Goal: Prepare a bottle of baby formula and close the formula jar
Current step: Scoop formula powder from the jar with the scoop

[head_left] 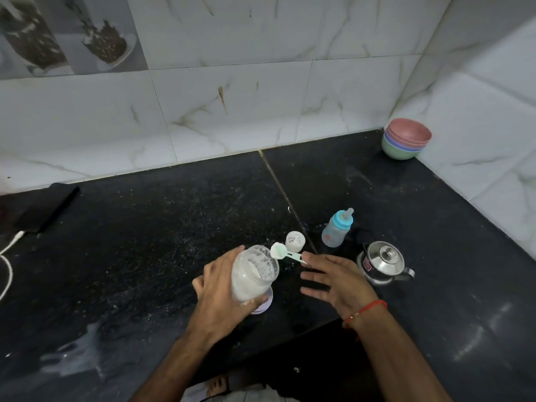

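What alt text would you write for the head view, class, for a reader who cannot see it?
The left hand grips an open jar of white formula powder, tilted over a black counter, while the open right hand touches the handle of a pale green scoop at the jar's mouth. Behind stand a capped baby bottle and a steel kettle.

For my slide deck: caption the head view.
Left hand grips tilted formula jar; scoop at its mouth, right hand open.

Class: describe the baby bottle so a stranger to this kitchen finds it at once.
Start at the black counter, near the corner with the stacked bowls. Just behind the steel kettle stands the baby bottle. It alone has a clear body with a blue collar and teat.
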`<state>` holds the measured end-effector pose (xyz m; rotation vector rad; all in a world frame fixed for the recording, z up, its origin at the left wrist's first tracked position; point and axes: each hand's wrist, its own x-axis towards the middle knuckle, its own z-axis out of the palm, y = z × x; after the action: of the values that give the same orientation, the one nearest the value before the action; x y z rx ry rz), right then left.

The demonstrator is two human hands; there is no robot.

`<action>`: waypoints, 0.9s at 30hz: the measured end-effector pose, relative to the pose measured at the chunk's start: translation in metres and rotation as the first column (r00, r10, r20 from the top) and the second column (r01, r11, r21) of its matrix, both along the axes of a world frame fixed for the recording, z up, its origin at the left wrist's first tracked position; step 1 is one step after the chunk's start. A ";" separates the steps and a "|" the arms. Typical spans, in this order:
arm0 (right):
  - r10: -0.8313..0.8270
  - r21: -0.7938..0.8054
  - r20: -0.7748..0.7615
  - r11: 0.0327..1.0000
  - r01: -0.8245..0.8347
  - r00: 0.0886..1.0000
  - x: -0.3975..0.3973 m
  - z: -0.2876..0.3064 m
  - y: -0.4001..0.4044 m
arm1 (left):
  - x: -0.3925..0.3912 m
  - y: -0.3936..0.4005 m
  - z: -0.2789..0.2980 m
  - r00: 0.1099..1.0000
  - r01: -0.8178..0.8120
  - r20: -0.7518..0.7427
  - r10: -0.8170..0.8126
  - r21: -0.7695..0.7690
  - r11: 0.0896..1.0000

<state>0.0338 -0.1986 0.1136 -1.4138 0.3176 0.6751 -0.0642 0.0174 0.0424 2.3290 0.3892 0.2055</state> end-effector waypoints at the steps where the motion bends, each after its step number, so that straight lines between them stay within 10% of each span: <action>1: -0.027 0.025 -0.008 0.999 0.027 1.000 0.003 -0.002 -0.002 | 0.001 0.001 -0.001 1.000 -0.002 -0.003 0.002 0.003 1.000; 8: -0.257 -0.038 0.293 0.959 0.280 0.921 0.027 -0.029 0.001 | 0.002 0.002 0.001 1.000 -0.012 0.002 0.012 -0.044 0.999; 15: 0.137 -0.385 0.872 0.785 0.486 0.470 0.036 -0.063 0.009 | 0.000 0.009 0.002 1.000 -0.028 0.001 0.028 -0.082 0.996; 20: 0.576 -0.671 0.736 0.548 0.500 0.357 0.041 -0.098 0.008 | -0.003 0.015 0.002 0.999 -0.038 -0.001 0.038 -0.089 0.995; 27: 0.547 -0.631 0.771 0.587 0.507 0.326 0.047 -0.104 0.005 | -0.006 0.020 0.001 0.999 -0.048 -0.017 0.047 -0.082 0.995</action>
<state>0.0806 -0.1937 0.0099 -2.4984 -0.4875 -0.5892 -0.0701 0.0370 0.0437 2.2433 0.4528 0.1920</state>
